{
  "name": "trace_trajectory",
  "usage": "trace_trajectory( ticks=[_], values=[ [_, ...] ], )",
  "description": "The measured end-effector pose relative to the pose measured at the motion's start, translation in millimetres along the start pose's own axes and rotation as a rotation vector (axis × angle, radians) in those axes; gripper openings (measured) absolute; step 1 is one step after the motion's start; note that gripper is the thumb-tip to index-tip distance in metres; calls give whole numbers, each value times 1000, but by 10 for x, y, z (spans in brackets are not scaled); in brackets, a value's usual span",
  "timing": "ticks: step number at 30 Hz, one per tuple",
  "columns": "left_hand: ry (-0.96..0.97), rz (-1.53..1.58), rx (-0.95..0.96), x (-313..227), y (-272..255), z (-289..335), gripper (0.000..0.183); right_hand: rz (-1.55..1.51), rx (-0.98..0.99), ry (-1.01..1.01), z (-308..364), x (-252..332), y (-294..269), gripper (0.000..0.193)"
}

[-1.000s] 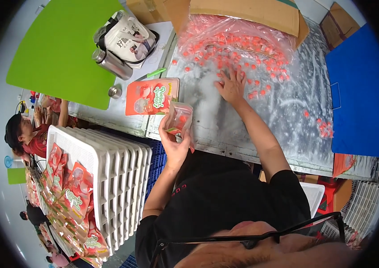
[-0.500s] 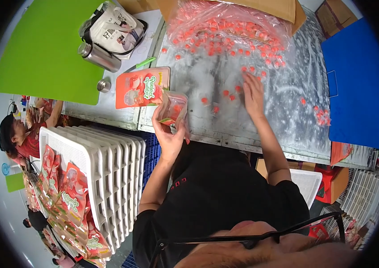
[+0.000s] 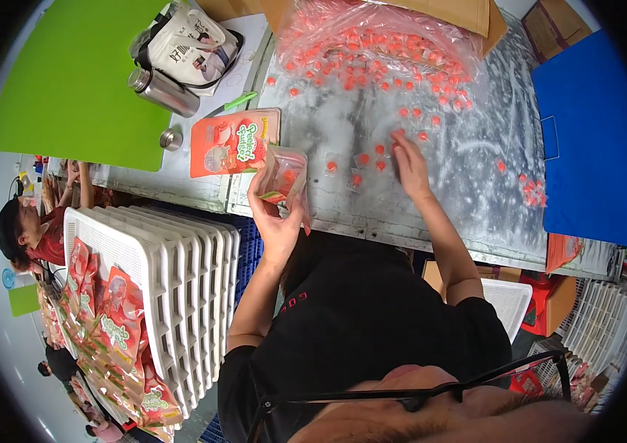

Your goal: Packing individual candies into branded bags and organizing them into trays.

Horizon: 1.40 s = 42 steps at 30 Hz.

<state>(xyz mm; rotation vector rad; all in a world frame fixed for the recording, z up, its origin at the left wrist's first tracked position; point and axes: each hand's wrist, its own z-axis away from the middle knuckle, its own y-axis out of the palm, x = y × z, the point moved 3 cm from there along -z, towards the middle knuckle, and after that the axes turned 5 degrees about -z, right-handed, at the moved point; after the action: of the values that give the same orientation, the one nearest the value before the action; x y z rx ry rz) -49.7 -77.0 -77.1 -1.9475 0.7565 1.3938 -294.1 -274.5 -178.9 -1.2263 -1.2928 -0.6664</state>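
My left hand grips an opened pouch, its mouth toward me, with red candies visible inside. Over the metal tabletop my right hand reaches with fingers stretched out, and its fingertips are at a small red wrapped candy. Several more loose candies lie between the two hands. Beyond them a large heap of wrapped candies spills from a clear plastic liner in a cardboard box. Left of the held pouch, a flat red printed pouch rests on the table.
A stack of white trays with filled pouches stands at my left. Near the table's left side are a steel flask, its cap, a white bag and a green-handled tool. A blue panel borders the right. A co-worker is far left.
My right hand has drawn slightly back toward me and left, and several loose candies have shifted left across the table. My left hand still holds the pouch in nearly the same place.
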Motion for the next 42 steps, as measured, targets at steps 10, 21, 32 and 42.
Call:
trace_trajectory(
  ticks=[10, 21, 32, 42],
  values=[
    [17, -5, 9, -54, 3, -6, 77, 460, 243, -331, 70, 242, 298, 65],
    [58, -15, 19, -33, 67, 46, 81, 581, 417, -632, 196, 276, 909, 39],
    [262, -202, 94, 63, 397, 8, 78, -1061, -16, 216, -272, 1419, 527, 18],
    [256, -253, 128, -159, 573, -44, 81, -1105, -25, 31, -158, 1764, 610, 29]
  ],
)
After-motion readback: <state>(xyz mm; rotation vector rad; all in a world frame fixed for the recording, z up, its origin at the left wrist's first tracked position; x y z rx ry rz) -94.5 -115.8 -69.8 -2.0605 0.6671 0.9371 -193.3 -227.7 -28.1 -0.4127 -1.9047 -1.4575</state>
